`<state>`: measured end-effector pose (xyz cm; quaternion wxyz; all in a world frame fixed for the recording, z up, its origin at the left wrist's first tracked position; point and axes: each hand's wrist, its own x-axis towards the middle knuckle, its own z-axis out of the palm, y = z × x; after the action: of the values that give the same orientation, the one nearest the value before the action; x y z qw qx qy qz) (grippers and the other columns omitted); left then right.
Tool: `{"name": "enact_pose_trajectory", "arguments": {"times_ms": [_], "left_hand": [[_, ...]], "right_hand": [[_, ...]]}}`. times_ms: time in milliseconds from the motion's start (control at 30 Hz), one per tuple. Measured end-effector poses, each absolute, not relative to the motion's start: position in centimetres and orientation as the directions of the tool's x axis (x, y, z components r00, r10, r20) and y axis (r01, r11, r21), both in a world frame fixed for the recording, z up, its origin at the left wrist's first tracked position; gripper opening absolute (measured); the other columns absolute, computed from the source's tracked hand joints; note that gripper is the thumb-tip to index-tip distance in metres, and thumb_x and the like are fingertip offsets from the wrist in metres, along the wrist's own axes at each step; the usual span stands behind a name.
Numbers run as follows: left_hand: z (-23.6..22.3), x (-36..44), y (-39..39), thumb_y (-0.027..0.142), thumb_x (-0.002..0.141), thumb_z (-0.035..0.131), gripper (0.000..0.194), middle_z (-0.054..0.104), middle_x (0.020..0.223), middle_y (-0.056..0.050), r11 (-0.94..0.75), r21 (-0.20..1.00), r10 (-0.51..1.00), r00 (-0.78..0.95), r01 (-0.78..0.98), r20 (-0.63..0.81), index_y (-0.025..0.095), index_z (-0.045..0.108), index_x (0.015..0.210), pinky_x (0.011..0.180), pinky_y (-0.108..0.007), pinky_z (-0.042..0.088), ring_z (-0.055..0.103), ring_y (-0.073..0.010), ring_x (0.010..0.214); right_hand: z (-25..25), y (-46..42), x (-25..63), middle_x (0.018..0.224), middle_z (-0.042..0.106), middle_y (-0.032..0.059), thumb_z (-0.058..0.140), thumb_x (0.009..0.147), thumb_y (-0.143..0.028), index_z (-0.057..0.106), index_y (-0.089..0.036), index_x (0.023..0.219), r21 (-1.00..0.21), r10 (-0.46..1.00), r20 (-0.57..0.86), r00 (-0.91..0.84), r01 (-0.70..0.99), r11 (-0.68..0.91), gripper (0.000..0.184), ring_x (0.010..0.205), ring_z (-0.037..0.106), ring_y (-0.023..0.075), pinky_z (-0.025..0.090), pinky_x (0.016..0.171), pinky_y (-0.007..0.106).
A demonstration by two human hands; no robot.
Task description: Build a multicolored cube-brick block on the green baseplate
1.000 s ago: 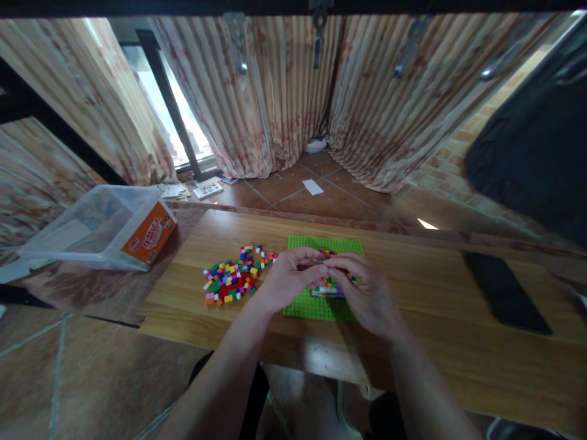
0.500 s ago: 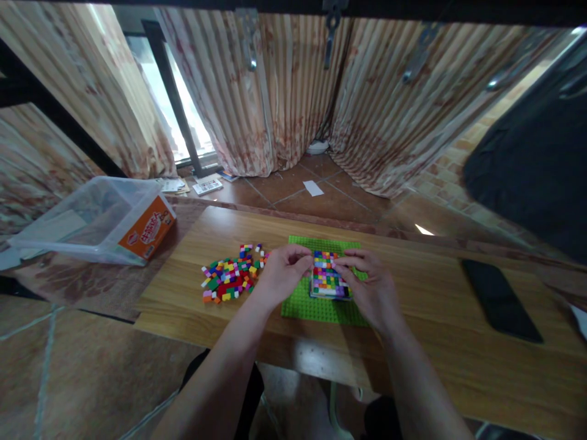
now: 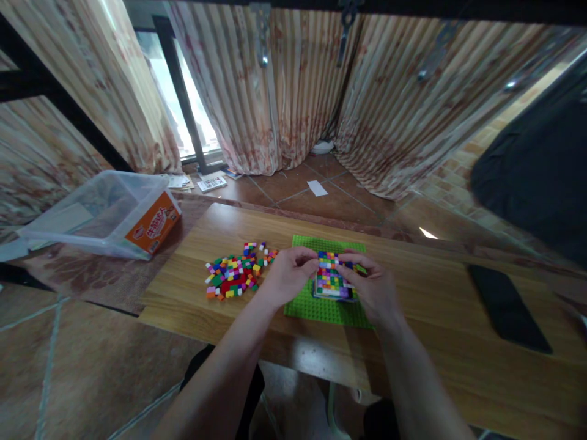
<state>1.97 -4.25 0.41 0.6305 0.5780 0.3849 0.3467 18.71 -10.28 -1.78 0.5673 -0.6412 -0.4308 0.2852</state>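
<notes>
A rectangular block of small multicoloured toy bricks point(image 3: 329, 282) sits on a green studded baseplate point(image 3: 305, 311) on the wooden table. At its upper left edge is my left hand point(image 3: 293, 272), thumb and index finger pinched together; whatever is between them is hidden. My right hand point(image 3: 373, 284) curls over the block's right side, with the thumb on the top bricks and the fingers bent over the upper right part. Those fingers cover some of the bricks. To the left of the baseplate lies a loose pile of toy bricks point(image 3: 233, 275) in many colours.
A black phone point(image 3: 509, 308) lies on the right of the table point(image 3: 431, 305). On the floor at left stands a clear plastic bin point(image 3: 105, 235) with an orange label. Papers point(image 3: 211, 183) lie beyond the table, before striped curtains point(image 3: 293, 91).
The whole view has shifted slightly, so most things sit a little further right. My right fingers have shifted slightly over the block's upper right; the left hand keeps its pinch.
</notes>
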Motion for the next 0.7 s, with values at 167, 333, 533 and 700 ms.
{"name": "enact_pose_trajectory", "arguments": {"times_ms": [167,333,533,700], "left_hand": [[-0.2,2.0,-4.2,0.019,0.077,0.062,0.008,0.063,0.064,0.002,0.041,0.998,0.887,0.457,0.053,-0.061,0.015,0.067,0.082,0.056,-0.021,0.042,0.054,-0.0095,0.058],[-0.7,2.1,-4.4,0.019,0.079,0.062,0.009,0.067,0.072,0.000,-0.040,0.991,0.892,0.451,0.127,-0.022,0.015,0.068,0.083,0.059,-0.022,0.045,0.058,-0.0113,0.063],[-0.4,2.1,-4.5,0.019,0.081,0.060,0.010,0.068,0.072,-0.001,-0.109,0.970,0.886,0.463,0.216,-0.004,0.015,0.069,0.081,0.058,-0.022,0.044,0.058,-0.0125,0.064],[-0.8,1.5,-3.8,0.020,0.081,0.060,0.012,0.068,0.073,-0.001,-0.151,0.960,0.892,0.452,0.236,0.029,0.016,0.070,0.086,0.060,-0.023,0.045,0.059,-0.0126,0.064]], "right_hand": [[-2.1,-10.1,18.5,0.114,0.069,0.0068,0.082,0.061,-0.041,0.077,-0.024,0.084,-0.996,0.879,0.027,0.476,0.084,-0.015,0.029,0.103,0.063,0.0240,0.053,0.086,0.043],[-2.0,-10.1,18.3,0.112,0.070,0.0064,0.084,0.058,-0.038,0.076,-0.023,0.083,-0.999,0.873,-0.043,0.485,-0.021,-0.038,0.031,0.095,0.066,0.0218,0.055,0.080,0.039],[-2.1,-10.0,18.2,0.107,0.072,0.0064,0.085,0.057,-0.038,0.076,-0.023,0.085,-0.999,0.871,-0.050,0.489,-0.039,-0.036,0.033,0.091,0.067,0.0218,0.057,0.076,0.039],[-1.8,-10.3,18.1,0.097,0.075,0.0039,0.086,0.057,-0.038,0.076,-0.023,0.091,-0.995,0.874,-0.082,0.479,-0.082,-0.048,0.039,0.078,0.068,0.0185,0.058,0.071,0.037]]}}
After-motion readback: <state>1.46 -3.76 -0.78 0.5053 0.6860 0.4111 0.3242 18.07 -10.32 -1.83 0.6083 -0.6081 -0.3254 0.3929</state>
